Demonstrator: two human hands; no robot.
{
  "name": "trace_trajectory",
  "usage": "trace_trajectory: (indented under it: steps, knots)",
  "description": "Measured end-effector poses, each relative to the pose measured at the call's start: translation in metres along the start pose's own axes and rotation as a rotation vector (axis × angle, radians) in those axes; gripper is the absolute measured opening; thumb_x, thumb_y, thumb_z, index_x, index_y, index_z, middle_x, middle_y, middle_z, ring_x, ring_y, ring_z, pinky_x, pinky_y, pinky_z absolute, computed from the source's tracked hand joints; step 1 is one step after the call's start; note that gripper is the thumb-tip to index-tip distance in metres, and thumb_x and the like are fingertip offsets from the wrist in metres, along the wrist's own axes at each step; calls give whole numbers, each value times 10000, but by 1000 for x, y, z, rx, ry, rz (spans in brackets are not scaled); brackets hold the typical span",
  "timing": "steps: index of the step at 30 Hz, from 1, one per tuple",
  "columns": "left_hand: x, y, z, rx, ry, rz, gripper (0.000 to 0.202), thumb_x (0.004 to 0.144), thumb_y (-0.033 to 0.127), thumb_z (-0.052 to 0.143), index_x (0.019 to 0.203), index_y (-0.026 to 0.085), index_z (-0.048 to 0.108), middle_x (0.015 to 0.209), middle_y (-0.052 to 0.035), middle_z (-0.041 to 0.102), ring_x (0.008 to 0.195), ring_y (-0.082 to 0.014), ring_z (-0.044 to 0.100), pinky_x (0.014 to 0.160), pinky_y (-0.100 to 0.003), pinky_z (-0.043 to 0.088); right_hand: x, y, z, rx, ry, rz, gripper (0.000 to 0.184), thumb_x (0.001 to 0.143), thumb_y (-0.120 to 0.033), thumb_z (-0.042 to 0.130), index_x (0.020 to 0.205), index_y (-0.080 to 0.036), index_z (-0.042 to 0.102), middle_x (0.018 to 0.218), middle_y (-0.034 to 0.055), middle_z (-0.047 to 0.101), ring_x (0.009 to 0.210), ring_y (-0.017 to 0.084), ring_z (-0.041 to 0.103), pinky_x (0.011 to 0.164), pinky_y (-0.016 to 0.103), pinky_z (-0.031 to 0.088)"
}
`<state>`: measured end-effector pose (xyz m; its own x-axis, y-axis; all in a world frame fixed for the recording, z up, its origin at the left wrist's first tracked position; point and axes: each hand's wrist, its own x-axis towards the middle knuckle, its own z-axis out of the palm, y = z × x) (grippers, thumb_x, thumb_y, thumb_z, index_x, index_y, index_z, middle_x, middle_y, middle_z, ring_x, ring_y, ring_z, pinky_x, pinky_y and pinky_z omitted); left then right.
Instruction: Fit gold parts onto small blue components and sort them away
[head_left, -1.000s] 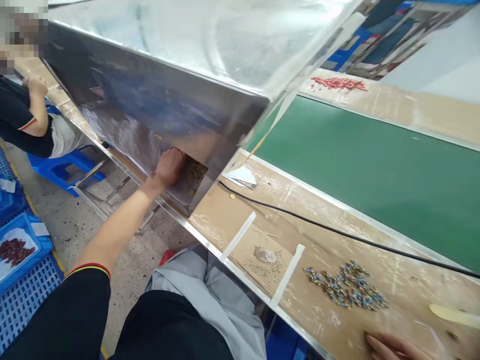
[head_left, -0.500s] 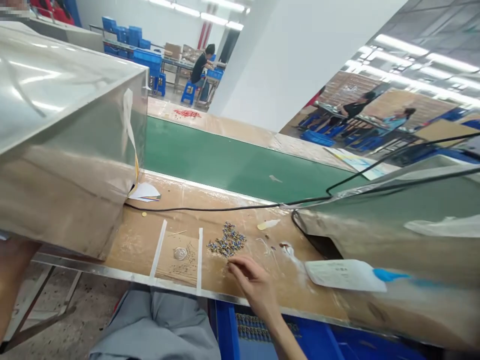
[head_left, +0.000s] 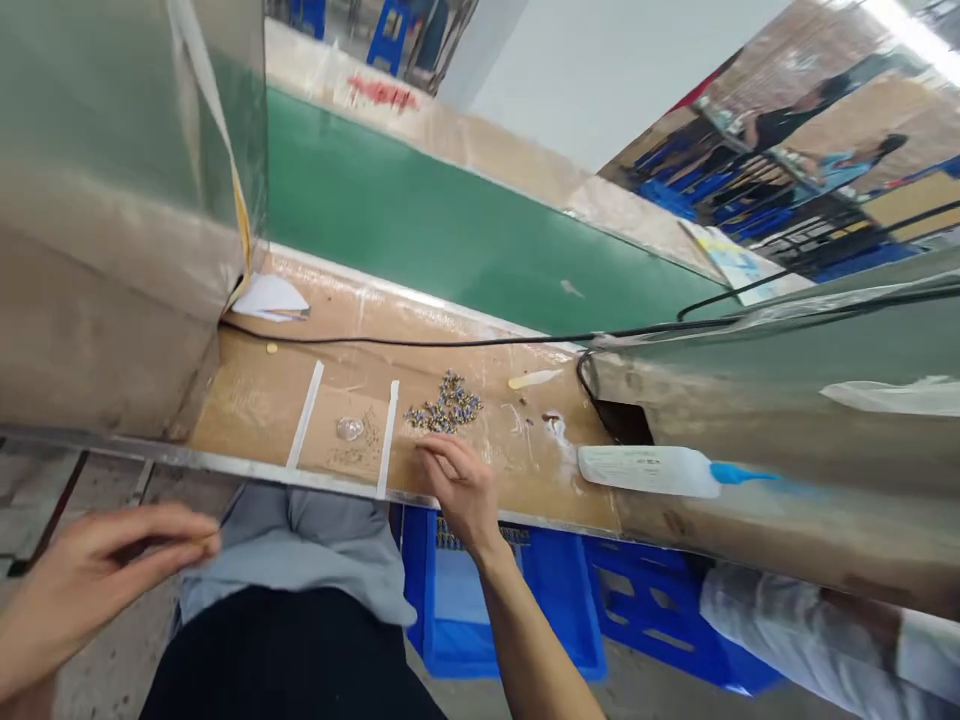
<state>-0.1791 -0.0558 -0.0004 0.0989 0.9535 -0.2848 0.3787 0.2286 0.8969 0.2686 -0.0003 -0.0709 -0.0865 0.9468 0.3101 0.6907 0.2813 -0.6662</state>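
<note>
My right hand (head_left: 459,487) rests on the cardboard-covered bench (head_left: 480,455), fingers curled, fingertips just below a small heap of blue and brass parts (head_left: 444,405). Whether it pinches a part is hidden. My left hand (head_left: 90,580) hangs in the air below the bench edge at the lower left, fingers pressed together as in a pinch; what they hold is too small to make out. A marked square between two white tape strips (head_left: 346,438) lies left of the heap, with a small clear blob on it.
Shiny metal housings stand at the left (head_left: 112,220) and right (head_left: 787,420). A green conveyor belt (head_left: 450,230) runs behind. A black cable (head_left: 465,342) crosses the bench. A white bottle with blue tip (head_left: 660,470) lies at right. Blue crates (head_left: 525,590) sit below.
My left hand has come out from under the left housing and now hovers at the lower left. The view has swung right and down; my right hand stays by the heap.
</note>
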Motion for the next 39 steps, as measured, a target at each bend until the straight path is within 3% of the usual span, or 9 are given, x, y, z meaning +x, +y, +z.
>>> trace_trajectory:
  steps: [2, 6, 11, 14, 21, 39]
  knots:
    - [13, -7, 34, -134, -64, -62, 219, 905, 522, 906, 958, 310, 929, 898, -54, 902, 807, -261, 889, 760, -271, 738, 7, -16, 5, 40, 39, -5, 140, 1079, -191, 731, 1116, -280, 832, 1107, 41, 849, 1071, 208, 820, 982, 355, 660]
    - [50, -6, 93, -500, 25, -77, 282, 889, 465, 961, 956, 216, 848, 921, -84, 894, 817, -218, 869, 787, -251, 716, 21, -43, 22, 84, 105, -86, 177, 1059, -155, 757, 1131, -290, 845, 1110, 36, 863, 1075, 208, 830, 991, 361, 679]
    - [72, -10, 130, -703, 105, -77, 387, 882, 466, 974, 1104, 183, 831, 977, -103, 907, 874, -239, 877, 866, -343, 731, 30, -50, 41, 88, 63, -155, 204, 1087, -161, 709, 1152, -287, 856, 1152, 55, 868, 1066, 215, 842, 979, 382, 699]
    - [72, -14, 137, -676, 132, -51, 340, 902, 458, 952, 1085, 182, 875, 1022, -108, 911, 920, -259, 883, 908, -386, 738, 30, -46, 45, 57, 37, -153, 192, 1102, -197, 695, 1146, -285, 860, 1156, 63, 871, 1077, 226, 847, 993, 408, 710]
    - [68, -17, 137, -725, 201, -35, 199, 892, 366, 962, 1007, 213, 908, 952, -60, 904, 816, -219, 864, 836, -344, 737, 32, -44, 49, 57, 0, -155, 205, 1115, -202, 678, 1149, -289, 861, 1165, 61, 871, 1097, 222, 849, 1016, 397, 708]
    - [69, -19, 139, -737, 165, -70, 331, 958, 422, 915, 1170, 176, 857, 1006, -101, 896, 881, -247, 868, 870, -393, 746, 40, -50, 41, -15, -74, -208, 236, 1134, -188, 643, 1172, -289, 854, 1178, 62, 867, 1096, 214, 836, 986, 380, 696]
